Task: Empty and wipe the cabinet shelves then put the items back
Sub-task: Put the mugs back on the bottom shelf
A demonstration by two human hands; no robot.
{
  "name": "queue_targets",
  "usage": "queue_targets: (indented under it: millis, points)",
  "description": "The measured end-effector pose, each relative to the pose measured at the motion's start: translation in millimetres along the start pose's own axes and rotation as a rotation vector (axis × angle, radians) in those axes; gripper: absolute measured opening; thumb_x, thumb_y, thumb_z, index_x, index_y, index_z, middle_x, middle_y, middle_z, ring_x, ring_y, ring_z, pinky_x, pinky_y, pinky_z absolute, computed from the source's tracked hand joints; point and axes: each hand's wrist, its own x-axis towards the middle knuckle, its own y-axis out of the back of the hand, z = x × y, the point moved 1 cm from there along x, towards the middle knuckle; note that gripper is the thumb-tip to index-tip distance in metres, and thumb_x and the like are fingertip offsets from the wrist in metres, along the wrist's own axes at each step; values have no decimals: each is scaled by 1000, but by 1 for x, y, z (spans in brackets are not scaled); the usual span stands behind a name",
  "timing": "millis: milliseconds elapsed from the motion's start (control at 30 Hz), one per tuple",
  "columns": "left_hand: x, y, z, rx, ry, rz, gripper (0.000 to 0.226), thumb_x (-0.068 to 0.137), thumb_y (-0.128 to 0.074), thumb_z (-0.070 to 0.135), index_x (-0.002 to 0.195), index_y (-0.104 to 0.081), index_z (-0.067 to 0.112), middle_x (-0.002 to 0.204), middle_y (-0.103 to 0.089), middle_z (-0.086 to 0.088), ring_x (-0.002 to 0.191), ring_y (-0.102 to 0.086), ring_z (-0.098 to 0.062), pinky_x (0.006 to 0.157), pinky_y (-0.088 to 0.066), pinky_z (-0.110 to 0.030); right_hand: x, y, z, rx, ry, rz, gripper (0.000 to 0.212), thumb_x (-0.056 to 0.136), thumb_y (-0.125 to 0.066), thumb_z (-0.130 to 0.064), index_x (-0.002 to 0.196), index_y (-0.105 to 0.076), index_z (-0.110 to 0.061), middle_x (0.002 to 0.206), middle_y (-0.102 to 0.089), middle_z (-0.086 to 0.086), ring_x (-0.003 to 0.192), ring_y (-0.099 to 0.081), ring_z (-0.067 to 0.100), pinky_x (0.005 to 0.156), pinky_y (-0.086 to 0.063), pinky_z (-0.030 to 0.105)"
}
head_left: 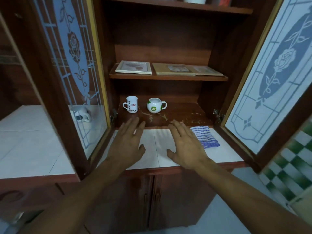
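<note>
Both my hands were spread flat and held nothing: my left hand [128,141] and my right hand [185,141] were palm-down over the white tiled counter [159,149], fingertips at the lip of the cabinet's bottom shelf [185,114]. That shelf held two upright mugs, standing apart: a tall white mug [131,104] at the left and a round mug [155,106], white inside. The middle shelf [168,78] carried a white picture frame [133,67] and wooden frames [175,70], lying flat. The blue-striped cloth [205,135] lay on the counter just beside my right hand.
</note>
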Motion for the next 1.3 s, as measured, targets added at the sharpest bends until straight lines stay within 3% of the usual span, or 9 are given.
queue_targets:
  millis: [200, 467, 667, 933, 1133, 1300]
  points:
    - [-47, 22, 7, 25, 36, -54, 77, 93, -53, 40, 156, -13, 19, 163, -8, -7, 150, -7, -27, 123, -6, -41, -37, 6, -26, 24, 18, -27, 87, 91, -57, -50, 156, -5, -23, 165, 4, 0, 151, 2, 23, 120, -6, 37]
    - [-93, 43, 11, 51, 71, -60, 81, 82, -68, 36, 151, -32, 15, 157, -29, -15, 147, -21, -35, 118, -22, -54, -69, 11, -52, 45, 148, -9, 85, 91, -53, -50, 156, -6, -20, 165, 2, 4, 151, 3, 26, 109, 10, 35]
    - [-135, 65, 14, 54, 88, -32, 70, 84, -56, 33, 150, -36, 17, 161, -22, -8, 148, -17, -31, 117, -22, -55, -100, 14, -77, 55, 200, -26, 84, 92, -51, -48, 156, -5, -20, 164, 5, 5, 151, 5, 26, 112, 8, 36]
    - [-192, 100, -11, 26, 100, 9, 78, 75, -68, 27, 147, -39, 16, 152, -37, -14, 140, -34, -38, 115, -27, -56, -123, 23, -140, 80, 223, -29, 84, 91, -51, -47, 156, -6, -19, 164, 5, 5, 151, 6, 26, 120, 0, 40]
    - [-241, 129, -62, 49, 139, -9, 77, 84, -62, 36, 152, -28, 21, 159, -24, -12, 148, -17, -34, 119, -7, -49, -136, 23, -209, 91, 217, -20, 84, 91, -52, -46, 156, -6, -18, 164, 4, 5, 151, 5, 24, 122, -3, 41]
    - [-270, 148, -94, 58, 185, -38, 77, 88, -57, 39, 154, -21, 23, 162, -15, -9, 150, -8, -31, 120, -4, -48, -139, 25, -257, 108, 224, -3, 84, 91, -54, -46, 156, -8, -18, 164, -1, 5, 151, 1, 25, 122, -6, 41]
